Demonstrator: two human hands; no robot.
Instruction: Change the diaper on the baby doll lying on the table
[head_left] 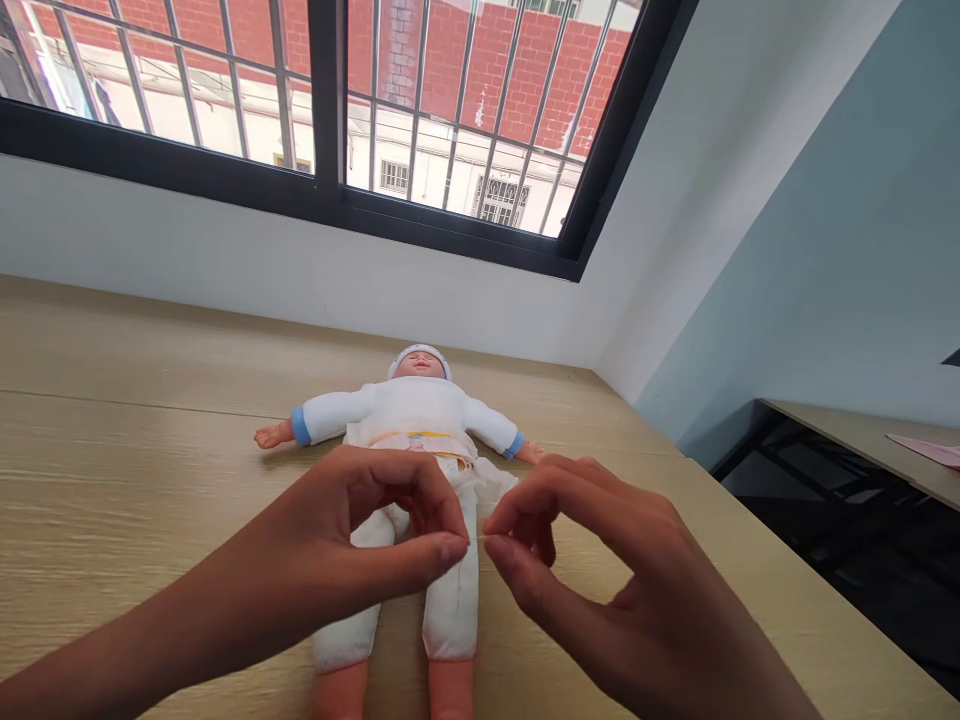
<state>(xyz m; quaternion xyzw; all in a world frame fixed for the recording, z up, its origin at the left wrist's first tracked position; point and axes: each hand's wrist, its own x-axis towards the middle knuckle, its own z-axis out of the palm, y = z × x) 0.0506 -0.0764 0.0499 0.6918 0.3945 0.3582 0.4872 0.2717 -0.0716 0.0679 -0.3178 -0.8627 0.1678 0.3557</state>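
Observation:
A baby doll (416,400) in a white top with blue cuffs, white trousers and a pale cap lies on its back, arms spread, legs toward me. Round its waist is a white diaper (420,445) with orange-yellow marks, its edge loose at the right side. Above the doll's legs, my left hand (375,540) pinches thumb and forefinger together. My right hand (607,560) makes a matching pinch just to the right, the fingertips a small gap apart. Whatever the pinches hold, if anything, is too small to make out. Both hands partly cover the doll's hips and legs.
The doll lies on a wide wooden table (135,480) set against the wall below a black-framed barred window (330,190). A lower dark unit (832,550) stands off the table's right edge, with a pink item (926,449) on its top.

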